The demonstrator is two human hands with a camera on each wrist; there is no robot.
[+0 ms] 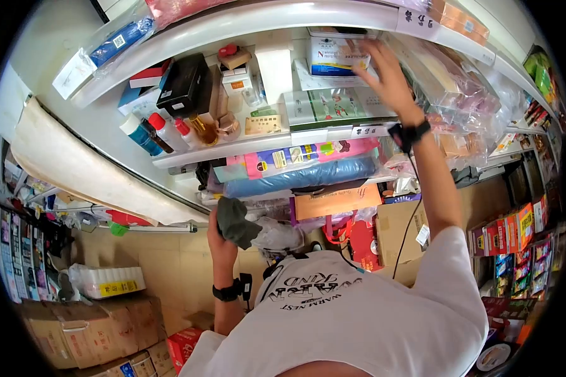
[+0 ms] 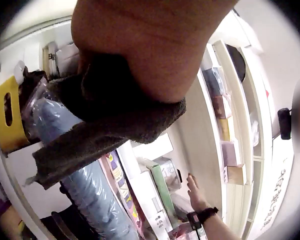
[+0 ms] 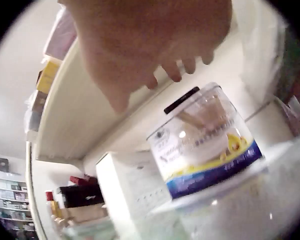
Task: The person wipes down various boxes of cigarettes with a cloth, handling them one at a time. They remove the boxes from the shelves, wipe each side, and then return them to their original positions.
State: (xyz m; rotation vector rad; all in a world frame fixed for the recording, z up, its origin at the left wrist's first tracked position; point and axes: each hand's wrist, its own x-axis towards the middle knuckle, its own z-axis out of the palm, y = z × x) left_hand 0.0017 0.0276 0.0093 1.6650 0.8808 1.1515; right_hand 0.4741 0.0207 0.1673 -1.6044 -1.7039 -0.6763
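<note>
My left hand (image 1: 221, 248) grips a dark grey-green cloth (image 1: 238, 225) below the shelves, and the cloth's folds hang from it in the left wrist view. Up at the higher shelf, my right hand (image 1: 388, 78) reaches in with its fingers spread and holds nothing. Just beside it stands a clear-fronted box (image 3: 205, 150) with a blue and yellow label. In the right wrist view the fingertips hover over and behind that box's top. Under the box lie flat packages, among them a silvery-green box (image 1: 327, 105) with figures printed on it.
Bottles (image 1: 163, 129), a black box (image 1: 182, 85) and a white upright carton (image 1: 274, 72) fill the shelf's left part. Plastic-wrapped packages (image 1: 446, 75) crowd the right. A blue wrapped roll (image 1: 302, 177) lies on the shelf below. Cardboard boxes (image 1: 94, 333) stand on the floor.
</note>
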